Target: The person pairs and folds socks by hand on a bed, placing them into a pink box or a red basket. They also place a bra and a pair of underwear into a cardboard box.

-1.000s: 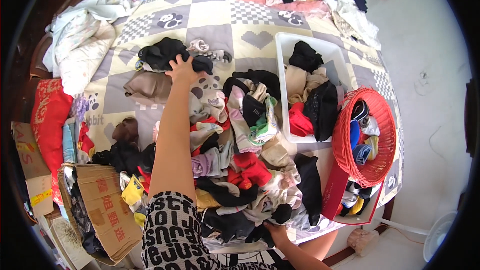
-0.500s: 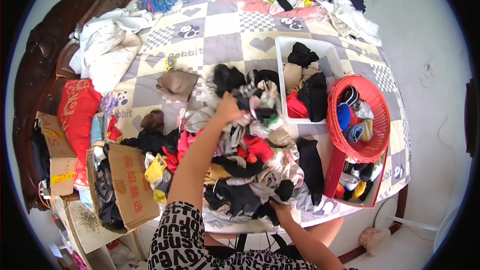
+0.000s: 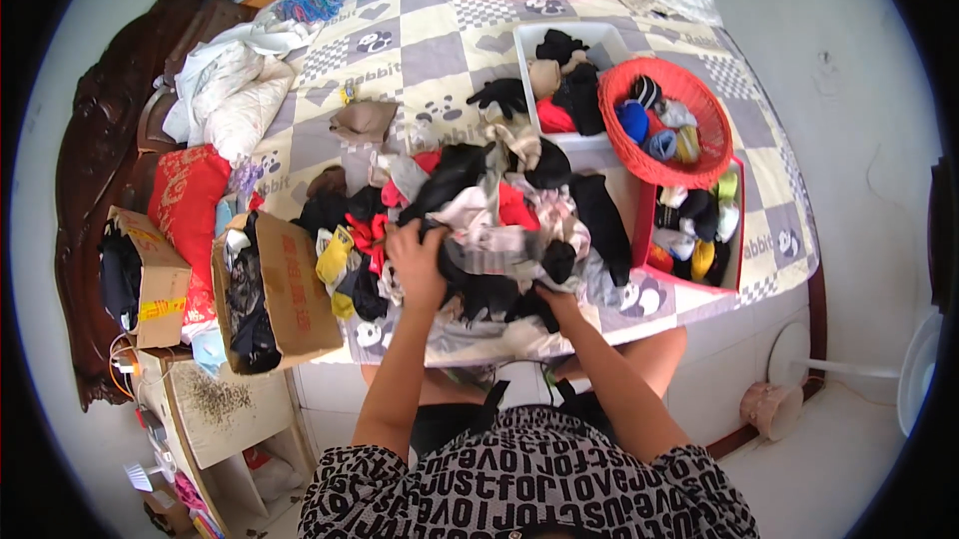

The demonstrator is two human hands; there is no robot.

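Observation:
A mixed heap of clothes [image 3: 479, 209] lies before me on the bed, with black, pink, red and grey pieces tangled together. My left hand [image 3: 416, 261] rests on the heap's near left side, its fingers apart against the cloth. Just right of it, a striped grey piece [image 3: 499, 251] is smeared by motion. At the heap's near edge, my right hand [image 3: 555, 303] is closed on a black garment [image 3: 529, 307]; its fingertips are partly hidden. A black garment [image 3: 601, 224] stretches along the heap's right side, and a black glove-like piece [image 3: 499, 96] lies beyond it.
A white bin [image 3: 526, 44] of clothes, a red woven basket [image 3: 719, 129] and a red box [image 3: 734, 274] with rolled pieces stand at right. Cardboard boxes [image 3: 295, 284] are at left. A brown folded piece [image 3: 365, 121] lies on the patterned bedsheet [image 3: 440, 69].
My left hand has drawn back toward me from the heap's middle, and the clothes there have shifted nearer. My right hand stays at the near edge. The whole view has tilted.

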